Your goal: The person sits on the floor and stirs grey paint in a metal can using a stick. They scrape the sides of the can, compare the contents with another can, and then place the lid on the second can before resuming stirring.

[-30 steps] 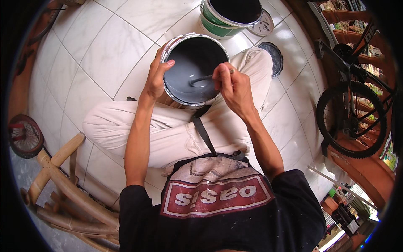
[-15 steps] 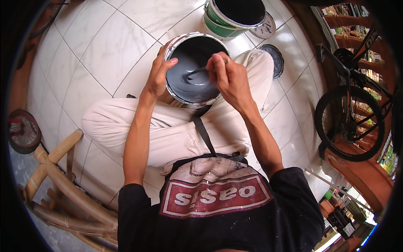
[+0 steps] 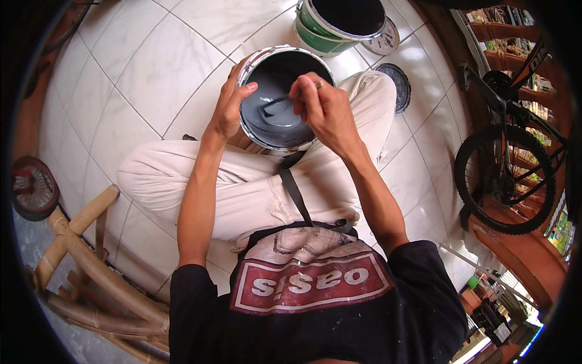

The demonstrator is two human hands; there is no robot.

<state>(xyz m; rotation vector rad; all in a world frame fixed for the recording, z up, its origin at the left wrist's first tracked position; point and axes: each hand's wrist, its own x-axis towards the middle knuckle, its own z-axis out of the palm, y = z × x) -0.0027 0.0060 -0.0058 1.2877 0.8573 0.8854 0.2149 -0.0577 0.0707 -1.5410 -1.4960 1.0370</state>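
Note:
A round metal paint bucket [image 3: 253,60] with grey paint inside sits between my crossed legs on the white tiled floor. My left hand [image 3: 230,106] grips its left rim, thumb over the edge. My right hand [image 3: 321,109] hovers over the bucket's right side, fingers closed on a thin stirring stick [image 3: 280,100] whose lower end is dipped in the grey paint.
A green-sided paint bucket [image 3: 321,30] stands just beyond, with a round lid [image 3: 388,41] beside it and a dark lid [image 3: 397,85] by my right knee. A bicycle [image 3: 509,164] stands on the right. Bamboo furniture [image 3: 85,267] and a small wheel [image 3: 33,188] lie at the left.
My right hand has swung the stick leftward across the paint, from the bucket's right edge toward its middle. My left hand has kept its grip on the rim.

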